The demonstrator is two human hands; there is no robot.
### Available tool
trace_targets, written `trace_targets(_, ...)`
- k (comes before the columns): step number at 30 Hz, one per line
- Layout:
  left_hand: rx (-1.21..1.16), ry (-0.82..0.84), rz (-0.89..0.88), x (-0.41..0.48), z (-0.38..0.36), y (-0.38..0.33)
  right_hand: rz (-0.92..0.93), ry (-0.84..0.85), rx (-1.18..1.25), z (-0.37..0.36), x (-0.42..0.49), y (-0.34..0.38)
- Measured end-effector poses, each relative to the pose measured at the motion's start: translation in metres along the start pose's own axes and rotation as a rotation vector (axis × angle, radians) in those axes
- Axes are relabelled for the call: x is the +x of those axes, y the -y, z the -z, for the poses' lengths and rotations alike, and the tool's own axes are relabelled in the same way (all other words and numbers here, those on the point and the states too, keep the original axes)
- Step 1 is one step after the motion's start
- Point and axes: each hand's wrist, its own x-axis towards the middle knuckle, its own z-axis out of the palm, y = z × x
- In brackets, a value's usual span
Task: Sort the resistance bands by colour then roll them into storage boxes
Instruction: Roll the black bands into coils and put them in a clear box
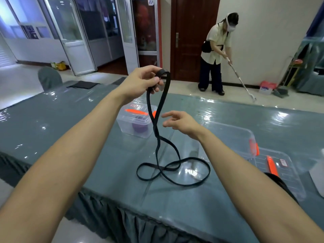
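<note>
Our left hand (142,81) grips the top of a black resistance band (156,134), raised above the lidded clear box (122,123) on the grey-green table (70,120). The band hangs in front of the box, and its lower loops lie on the table nearer us. Our right hand (178,121), fingers loosely spread and holding nothing, hovers just right of the box, near the hanging band.

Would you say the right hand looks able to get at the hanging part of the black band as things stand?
Probably yes. The right hand is open and holding nothing, just right of the black band, which the left hand pinches up above the table; nothing shows between them.
</note>
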Motion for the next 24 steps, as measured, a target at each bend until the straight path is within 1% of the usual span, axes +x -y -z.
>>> trace_targets(3,-0.099,-0.058,-0.03,0.008,0.007,-0.013,0.029,-0.035,-0.017,-0.002,0.007,0.008)
trace_targets(5,-0.117,-0.06,-0.05,0.011,0.009,-0.019,0.055,-0.146,-0.038,-0.006,0.013,0.011)
trace_targets(7,-0.133,-0.053,-0.062,0.01,0.009,-0.021,0.075,-0.3,-0.046,-0.007,0.021,0.012)
trace_targets(8,-0.148,-0.05,-0.059,0.009,0.009,-0.02,0.086,-0.354,-0.058,-0.006,0.026,0.012)
trace_targets(9,-0.166,-0.046,-0.05,0.007,0.009,-0.019,0.089,-0.369,-0.07,-0.005,0.03,0.011)
trace_targets(15,-0.235,-0.057,-0.004,-0.001,0.017,-0.005,0.106,-0.257,-0.267,0.0,0.037,-0.002)
trace_targets(16,-0.257,-0.068,-0.005,-0.001,0.017,-0.004,0.079,-0.209,-0.27,-0.001,0.038,-0.006)
trace_targets(19,-0.334,-0.111,-0.011,-0.004,0.018,-0.005,-0.059,0.018,-0.272,-0.009,0.044,-0.026)
trace_targets(20,-0.354,-0.121,-0.017,-0.006,0.019,-0.005,-0.086,0.063,-0.287,-0.013,0.044,-0.034)
trace_targets(22,-0.379,-0.145,-0.031,-0.01,0.023,-0.004,-0.114,0.093,-0.332,-0.021,0.042,-0.052)
trace_targets(24,-0.394,-0.208,-0.042,-0.015,0.031,0.0,-0.159,0.125,-0.345,-0.025,0.037,-0.069)
